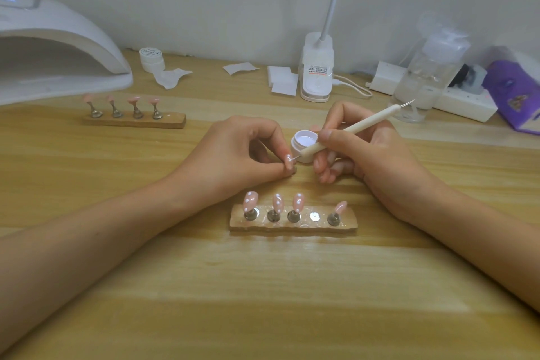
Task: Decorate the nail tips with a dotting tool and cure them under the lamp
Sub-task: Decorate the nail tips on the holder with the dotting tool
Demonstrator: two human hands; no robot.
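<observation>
My left hand pinches a pink nail tip mid-table; my right hand grips the dotting tool, point touching that tip, gel pot just behind.

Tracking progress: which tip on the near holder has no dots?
The rightmost tip, beside the empty slot; the other three carry white dots.

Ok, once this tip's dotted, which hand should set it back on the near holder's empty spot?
Left, I'd say. The left hand pinches the nail tip, just behind the empty spot; the right hand is busy gripping the dotting tool.
</observation>
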